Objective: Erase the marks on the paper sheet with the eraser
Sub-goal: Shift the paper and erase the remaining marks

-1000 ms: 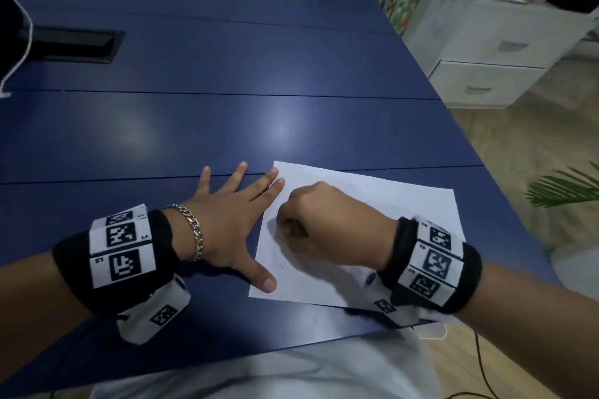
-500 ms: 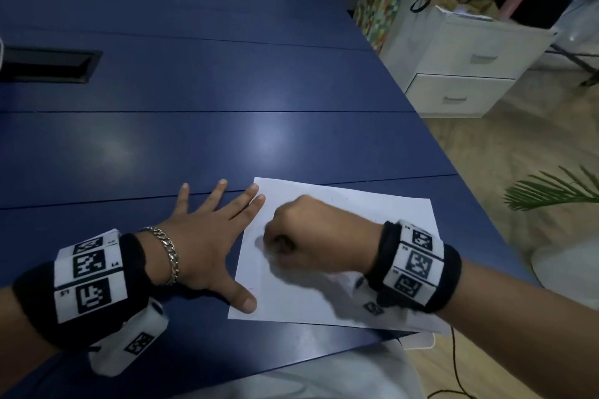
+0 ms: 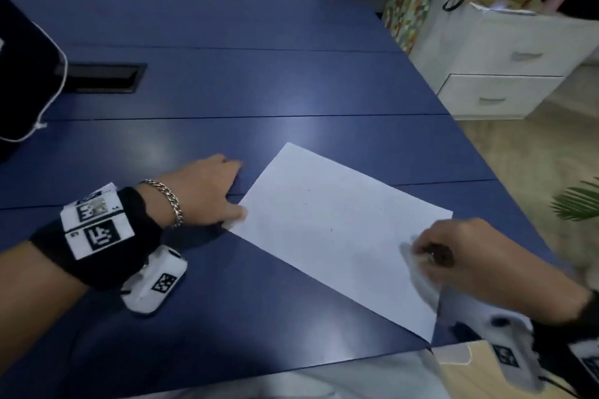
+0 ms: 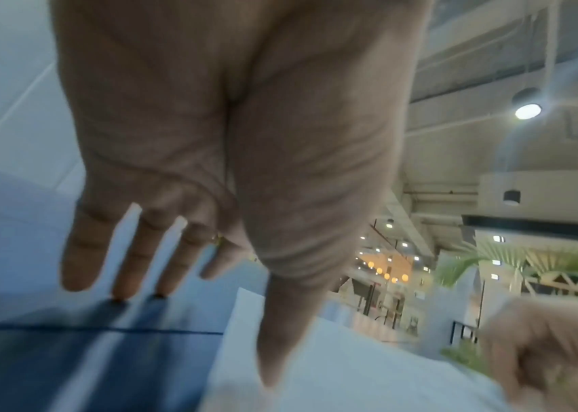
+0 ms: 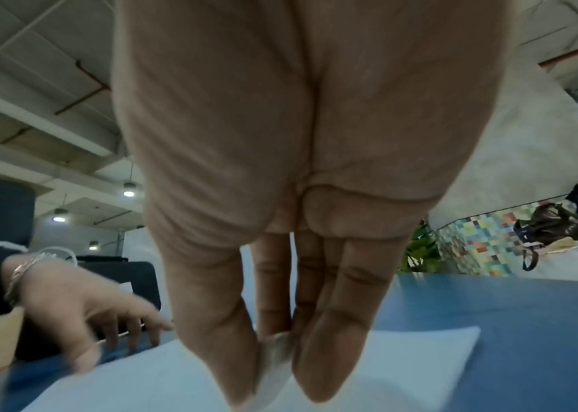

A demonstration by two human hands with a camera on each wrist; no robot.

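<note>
Head view: the paper sheet (image 3: 337, 230) has been turned askew on the desk (image 3: 227, 81), with the right hand (image 3: 470, 256) shifted to its near edge, eraser (image 5: 275, 359) pinched. The left hand (image 3: 207, 191), fingers straight, is pressed on the corner, so erasing is judged nearly finished.

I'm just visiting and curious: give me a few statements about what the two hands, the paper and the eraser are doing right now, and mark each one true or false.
1. The right hand pinches a pale eraser between thumb and fingers. True.
2. The left hand lies flat in the middle of the paper sheet. False: only its thumb touches the sheet's left corner; the fingers rest on the blue table.
3. The sheet lies squarely along the table's near edge. False: it lies turned at an angle.
4. The right hand is at the sheet's right edge. True.
5. The sheet is covered in heavy scribbles. False: only a few tiny faint specks show.
</note>
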